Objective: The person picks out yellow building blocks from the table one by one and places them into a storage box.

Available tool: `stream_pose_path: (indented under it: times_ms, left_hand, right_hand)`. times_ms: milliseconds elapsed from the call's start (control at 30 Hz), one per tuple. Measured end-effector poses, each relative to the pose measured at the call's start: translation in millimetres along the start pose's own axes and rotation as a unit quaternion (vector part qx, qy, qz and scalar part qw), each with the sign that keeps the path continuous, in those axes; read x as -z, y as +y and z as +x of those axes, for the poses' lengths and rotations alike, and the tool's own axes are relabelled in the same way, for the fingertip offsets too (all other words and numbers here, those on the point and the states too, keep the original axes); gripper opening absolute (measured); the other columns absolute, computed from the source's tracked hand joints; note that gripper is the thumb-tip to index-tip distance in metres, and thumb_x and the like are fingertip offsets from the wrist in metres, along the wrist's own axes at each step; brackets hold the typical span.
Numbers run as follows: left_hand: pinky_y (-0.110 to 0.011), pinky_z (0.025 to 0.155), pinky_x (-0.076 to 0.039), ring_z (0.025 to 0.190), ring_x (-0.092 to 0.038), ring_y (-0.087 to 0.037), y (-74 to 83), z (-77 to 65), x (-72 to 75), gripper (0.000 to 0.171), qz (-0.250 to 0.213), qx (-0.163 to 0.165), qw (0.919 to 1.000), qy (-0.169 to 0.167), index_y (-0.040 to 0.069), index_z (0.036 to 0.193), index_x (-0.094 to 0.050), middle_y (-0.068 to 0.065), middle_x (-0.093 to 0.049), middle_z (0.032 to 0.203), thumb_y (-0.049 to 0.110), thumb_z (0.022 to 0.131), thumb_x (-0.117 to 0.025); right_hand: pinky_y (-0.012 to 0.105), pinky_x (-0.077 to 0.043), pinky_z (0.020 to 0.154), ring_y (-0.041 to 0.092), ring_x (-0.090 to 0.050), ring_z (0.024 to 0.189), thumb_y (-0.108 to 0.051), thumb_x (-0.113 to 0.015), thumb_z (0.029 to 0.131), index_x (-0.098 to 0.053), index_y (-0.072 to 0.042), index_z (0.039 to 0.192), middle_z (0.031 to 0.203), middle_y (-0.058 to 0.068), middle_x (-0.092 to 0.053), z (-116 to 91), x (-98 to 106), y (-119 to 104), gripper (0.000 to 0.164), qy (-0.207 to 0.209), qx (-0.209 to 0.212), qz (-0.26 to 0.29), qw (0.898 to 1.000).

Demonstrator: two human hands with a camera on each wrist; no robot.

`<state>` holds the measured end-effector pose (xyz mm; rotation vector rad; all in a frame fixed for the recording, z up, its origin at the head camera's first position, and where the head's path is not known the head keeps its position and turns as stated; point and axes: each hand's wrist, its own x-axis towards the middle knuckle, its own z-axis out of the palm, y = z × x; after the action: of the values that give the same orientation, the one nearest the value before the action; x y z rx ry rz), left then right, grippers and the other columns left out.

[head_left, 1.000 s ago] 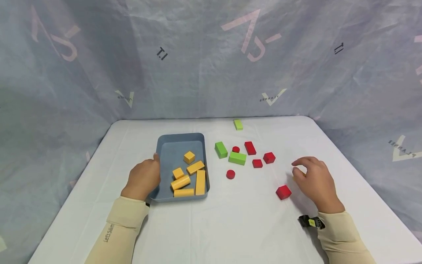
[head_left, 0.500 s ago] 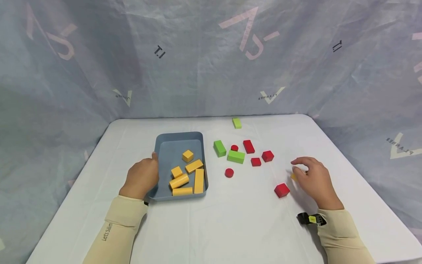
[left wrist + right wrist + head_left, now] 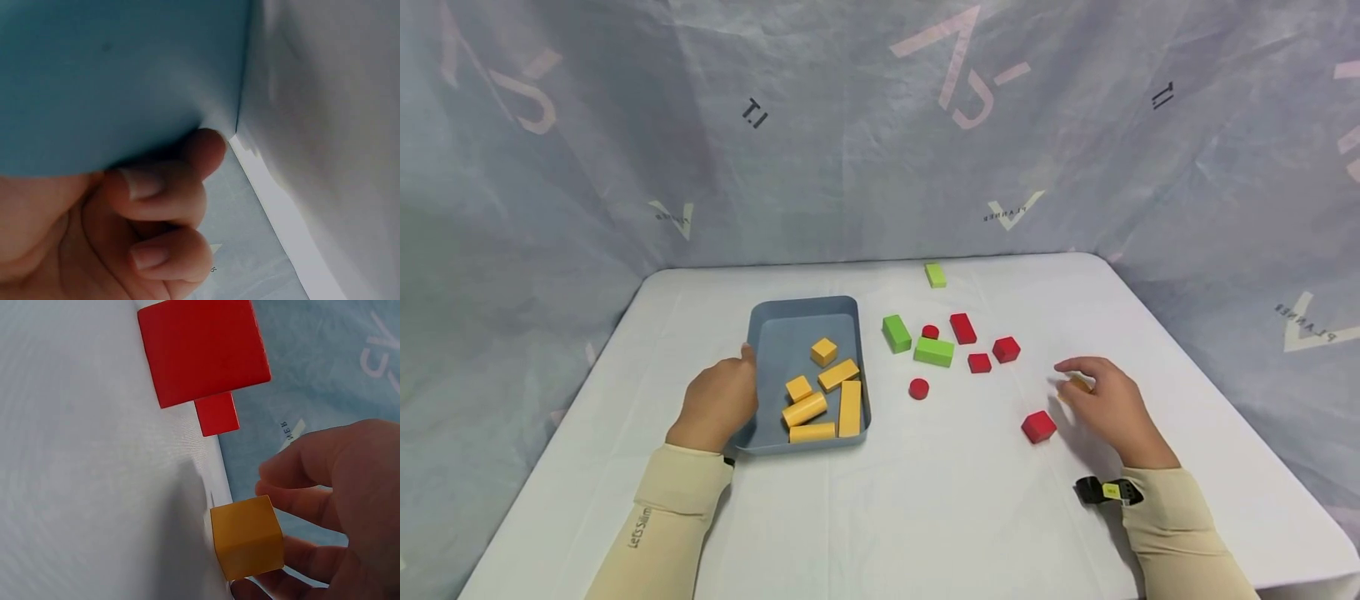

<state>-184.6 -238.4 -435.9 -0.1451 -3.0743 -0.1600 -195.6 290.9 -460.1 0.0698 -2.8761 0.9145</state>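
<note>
A blue-grey tray (image 3: pixel 790 310) holds several yellow blocks (image 3: pixel 808 410), among them cubes, cuboids and cylinders. My left hand (image 3: pixel 718 402) grips its left side; curled fingers (image 3: pixel 165 200) show against the tray wall (image 3: pixel 112 81) in the left wrist view. At the right of the table my right hand (image 3: pixel 1108 408) is over a yellow cube (image 3: pixel 247 537), thumb and forefinger apart. The cube is partly hidden under the hand in the head view. In the right wrist view some fingers lie behind it; contact is hard to judge. A red cube (image 3: pixel 1038 427) sits left of this hand.
Between tray and right hand lie green cuboids (image 3: pixel 934 352), a red cuboid (image 3: pixel 963 328), red discs (image 3: pixel 918 389), a small red block (image 3: pixel 980 363) and another red cube (image 3: pixel 1006 349). A light green block (image 3: pixel 936 275) lies near the table's far edge. A grey cloth (image 3: pixel 850 167) hangs behind.
My right hand has shifted slightly left over the yellow cube, more of which now shows between thumb and forefinger. The left hand stays on the tray. The head view has tilted a little.
</note>
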Motion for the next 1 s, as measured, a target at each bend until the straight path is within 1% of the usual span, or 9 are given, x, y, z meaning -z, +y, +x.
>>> stream_pose_path:
  times_ms: [167,333,400,633,1000]
  left_hand:
    - [-0.035,0.050,-0.049,0.058,-0.057,-0.018,-1.9,1.3,-0.4,0.059,-0.002,-0.001,1.0000,0.004,-0.020,0.146,-0.042,-0.027,-0.072,0.095,-0.003,0.094,-0.063]
    - [-0.034,0.048,-0.048,0.056,-0.056,-0.018,-2.7,1.9,-0.1,0.059,-0.003,-0.003,1.0000,0.008,-0.020,0.146,-0.042,-0.026,-0.072,0.091,-0.003,0.094,-0.063]
    - [-0.034,0.048,-0.047,0.056,-0.056,-0.018,-2.8,2.2,-0.2,0.059,-0.003,-0.002,1.0000,0.006,-0.020,0.146,-0.041,-0.025,-0.071,0.090,-0.003,0.094,-0.062]
    - [-0.033,0.047,-0.046,0.055,-0.055,-0.018,-1.5,2.5,-0.5,0.058,-0.002,-0.003,1.0000,0.003,-0.020,0.147,-0.041,-0.024,-0.071,0.088,-0.002,0.095,-0.061]
    - [-0.034,0.049,-0.048,0.057,-0.056,-0.018,-1.2,0.1,-0.9,0.057,-0.003,-0.002,1.0000,0.003,-0.020,0.147,-0.042,-0.025,-0.071,0.090,-0.003,0.096,-0.060]
  right_hand:
    - [0.066,-0.043,0.106,0.045,-0.050,0.129,-0.024,-0.066,0.099,-0.067,-0.008,0.129,0.143,0.027,-0.052,2.6,-1.2,0.1,0.034,-0.026,-0.016,-0.007,0.999]
    - [0.065,-0.044,0.106,0.044,-0.050,0.126,-0.024,-0.068,0.097,-0.066,-0.008,0.132,0.144,0.028,-0.051,3.2,-2.3,0.3,0.038,-0.055,-0.036,-0.005,0.998]
    - [0.065,-0.044,0.107,0.044,-0.050,0.126,-0.022,-0.069,0.096,-0.065,-0.008,0.132,0.144,0.028,-0.051,2.8,-2.7,0.6,0.039,-0.060,-0.041,-0.003,0.997]
    - [0.065,-0.045,0.105,0.044,-0.049,0.124,-0.015,-0.066,0.096,-0.065,-0.007,0.132,0.142,0.028,-0.051,0.9,-3.9,1.8,0.037,-0.064,-0.046,-0.003,0.997]
    - [0.067,-0.044,0.106,0.046,-0.048,0.125,-0.012,-0.066,0.097,-0.067,-0.007,0.130,0.142,0.028,-0.050,0.2,-5.6,1.1,0.033,-0.062,-0.049,-0.004,0.997]
